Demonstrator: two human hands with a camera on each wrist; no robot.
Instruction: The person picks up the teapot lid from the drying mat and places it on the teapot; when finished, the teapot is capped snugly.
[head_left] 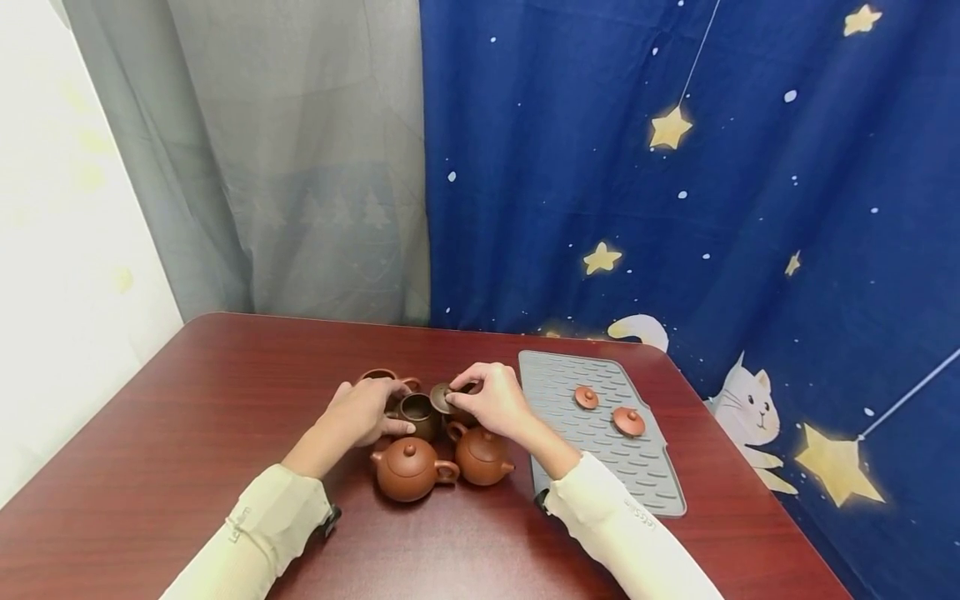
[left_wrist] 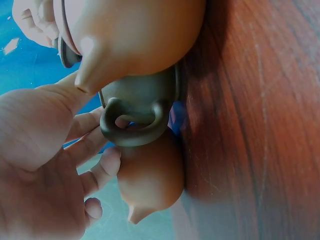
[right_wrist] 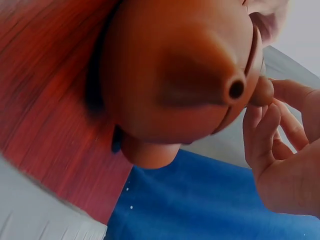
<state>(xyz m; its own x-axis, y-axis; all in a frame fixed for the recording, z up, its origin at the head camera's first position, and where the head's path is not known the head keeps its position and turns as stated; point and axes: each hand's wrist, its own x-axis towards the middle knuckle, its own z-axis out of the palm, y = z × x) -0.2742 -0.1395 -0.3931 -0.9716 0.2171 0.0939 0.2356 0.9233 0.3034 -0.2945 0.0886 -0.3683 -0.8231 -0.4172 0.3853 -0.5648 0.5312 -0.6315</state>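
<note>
My left hand [head_left: 367,411] is around a lidless dark brown teapot [head_left: 418,427], thumb at the near side of its rim and fingers at the far side. The pot's looped handle [left_wrist: 132,135] faces the palm in the left wrist view. Just right of the opening, my right hand [head_left: 491,402] pinches a small dark lid [head_left: 440,400] by its knob, holding it tilted. Two lidded reddish-brown teapots stand nearest me, one at left [head_left: 407,471] and one at right [head_left: 482,457]. Behind the left fingers is a lidless reddish teapot [head_left: 381,374], partly hidden.
On the right lies a grey ridged mat [head_left: 600,454] bearing two loose reddish lids, a smaller one [head_left: 587,397] and a larger one [head_left: 628,422]. The dark red table [head_left: 247,400] ends at curtains along the back.
</note>
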